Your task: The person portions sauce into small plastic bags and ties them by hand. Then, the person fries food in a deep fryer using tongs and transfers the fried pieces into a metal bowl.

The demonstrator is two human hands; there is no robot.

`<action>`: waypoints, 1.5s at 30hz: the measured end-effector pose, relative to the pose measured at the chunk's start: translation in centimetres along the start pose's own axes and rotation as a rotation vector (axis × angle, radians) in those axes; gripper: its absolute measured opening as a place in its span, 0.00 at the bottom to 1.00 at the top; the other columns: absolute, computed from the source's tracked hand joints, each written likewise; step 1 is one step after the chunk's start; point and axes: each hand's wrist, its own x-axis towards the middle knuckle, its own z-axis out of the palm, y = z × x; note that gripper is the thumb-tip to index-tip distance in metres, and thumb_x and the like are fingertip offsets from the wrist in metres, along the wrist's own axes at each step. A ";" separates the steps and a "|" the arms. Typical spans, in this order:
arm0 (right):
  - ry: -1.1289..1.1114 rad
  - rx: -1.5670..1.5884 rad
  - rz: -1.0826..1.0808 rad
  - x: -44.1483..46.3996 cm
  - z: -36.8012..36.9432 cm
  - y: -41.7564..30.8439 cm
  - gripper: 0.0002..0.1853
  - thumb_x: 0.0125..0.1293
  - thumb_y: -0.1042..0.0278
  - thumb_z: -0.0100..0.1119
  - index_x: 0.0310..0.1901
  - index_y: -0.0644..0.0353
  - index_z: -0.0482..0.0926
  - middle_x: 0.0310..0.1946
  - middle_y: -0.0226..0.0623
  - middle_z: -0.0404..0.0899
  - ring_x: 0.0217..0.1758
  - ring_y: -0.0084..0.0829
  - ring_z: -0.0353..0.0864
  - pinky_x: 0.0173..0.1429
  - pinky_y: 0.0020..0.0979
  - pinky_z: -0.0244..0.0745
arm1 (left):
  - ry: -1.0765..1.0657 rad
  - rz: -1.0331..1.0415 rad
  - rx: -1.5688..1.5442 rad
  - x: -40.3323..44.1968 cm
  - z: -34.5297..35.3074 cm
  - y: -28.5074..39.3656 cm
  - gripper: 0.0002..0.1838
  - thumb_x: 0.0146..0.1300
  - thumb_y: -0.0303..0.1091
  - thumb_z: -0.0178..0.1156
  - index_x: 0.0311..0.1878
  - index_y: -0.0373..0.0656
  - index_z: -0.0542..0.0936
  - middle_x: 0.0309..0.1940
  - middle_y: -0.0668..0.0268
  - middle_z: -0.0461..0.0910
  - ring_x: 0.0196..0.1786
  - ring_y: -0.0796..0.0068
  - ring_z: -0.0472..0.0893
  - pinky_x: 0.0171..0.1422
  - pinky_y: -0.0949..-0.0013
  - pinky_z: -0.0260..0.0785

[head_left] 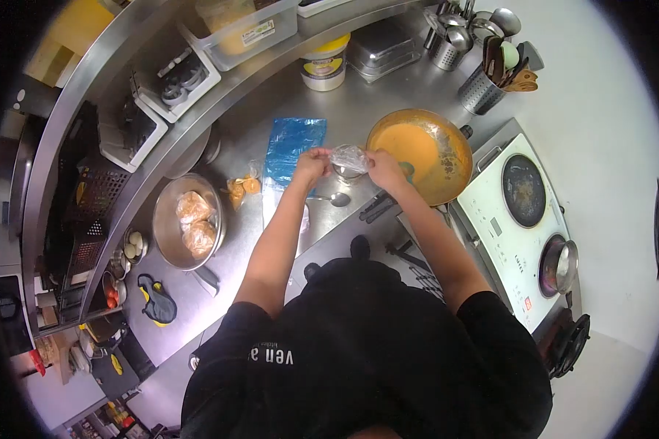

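A clear plastic bag (349,156) is stretched between my two hands, above a small round metal container that it partly covers. My left hand (314,164) pinches the bag's left edge, and my right hand (383,167) pinches its right edge. Right beside my right hand stands a wide pan (458,157) of orange sauce (410,144); a green utensil end shows at its near side, partly hidden by my arm. Blue plastic bags (285,143) lie flat left of my left hand. Below the bag, a metal spoon (339,199) rests on the steel counter.
Left on the counter are a large steel bowl (166,252) with filled plastic bags, small orange-filled bags (241,189) and a black-yellow item (156,300). A white two-plate cooker (494,219) stands right. Behind are a tub (324,69) and utensil holders (481,91); a shelf overhangs.
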 end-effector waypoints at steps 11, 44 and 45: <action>0.004 0.538 0.164 -3.3 1.4 0.8 0.16 0.69 0.69 0.50 0.56 0.62 0.74 0.32 0.36 0.80 0.25 0.23 0.78 0.26 0.26 0.73 | 0.168 0.937 0.622 -8.3 1.3 2.5 0.17 0.56 0.22 0.56 0.51 0.40 0.77 0.47 0.54 0.78 0.44 0.56 0.80 0.49 0.62 0.74; 0.011 -0.660 0.236 -6.6 -5.7 -0.3 0.12 0.63 0.63 0.54 0.41 0.57 0.84 0.46 0.42 0.82 0.48 0.39 0.82 0.45 0.42 0.78 | 0.080 0.913 1.367 -10.3 3.6 2.2 0.30 0.62 0.56 0.57 0.59 0.44 0.76 0.55 0.56 0.74 0.70 0.53 0.60 0.73 0.32 0.31; -0.148 -0.718 0.346 -6.0 -6.1 0.2 0.12 0.63 0.65 0.53 0.43 0.56 0.84 0.50 0.41 0.81 0.52 0.39 0.81 0.47 0.41 0.78 | 0.080 0.892 1.374 -10.5 3.7 2.6 0.29 0.63 0.56 0.56 0.58 0.43 0.77 0.54 0.57 0.74 0.70 0.55 0.60 0.73 0.31 0.31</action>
